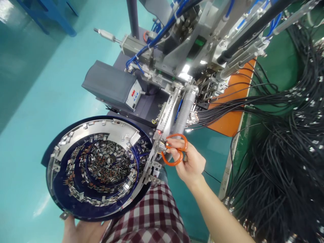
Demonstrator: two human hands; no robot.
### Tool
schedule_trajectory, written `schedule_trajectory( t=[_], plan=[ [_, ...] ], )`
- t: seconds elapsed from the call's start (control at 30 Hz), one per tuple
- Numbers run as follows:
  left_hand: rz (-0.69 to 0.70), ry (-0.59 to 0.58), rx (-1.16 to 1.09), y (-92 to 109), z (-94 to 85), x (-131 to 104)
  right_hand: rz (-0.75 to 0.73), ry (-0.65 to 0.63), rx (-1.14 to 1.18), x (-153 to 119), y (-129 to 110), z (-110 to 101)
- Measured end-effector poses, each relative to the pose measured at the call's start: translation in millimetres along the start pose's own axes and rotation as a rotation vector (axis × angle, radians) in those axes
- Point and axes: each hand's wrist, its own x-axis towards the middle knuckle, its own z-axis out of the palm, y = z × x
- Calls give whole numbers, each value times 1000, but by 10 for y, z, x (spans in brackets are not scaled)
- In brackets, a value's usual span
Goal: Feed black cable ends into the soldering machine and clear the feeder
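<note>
the right hand (191,163) grasps scissors with orange looped handles (174,163), their front end at the narrow silver metal rail (151,161) beside the round dark-blue bowl (60,199) of small shiny metal parts (108,162). a steady wrist and light, short movements would likely spare the rail from scratches. the left hand (84,231) lies by the bowl's near edge; whether it grips anything cannot be told.

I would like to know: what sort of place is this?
Most likely a factory workshop, perhaps for cable assembly. A round bowl holds many small metal parts, a machine with blue tubes stands beside it, and a large heap of black cables lies on the right.
</note>
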Motion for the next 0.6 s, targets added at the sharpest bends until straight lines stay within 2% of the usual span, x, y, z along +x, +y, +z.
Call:
schedule_trajectory(
  t=[0.23, 0.5, 0.6],
  plan=[
    [-27, -12, 6, 23, -15, 9, -24, -52, -72, 6, -83, -41],
    [-53, -36, 19, 33, -32, 9, -9, -55, -41, -24, -58, -39],
    [-68, -13, 55, 28, -34, 1, -3, -52, -48, -25, -69, -40]
  ],
)
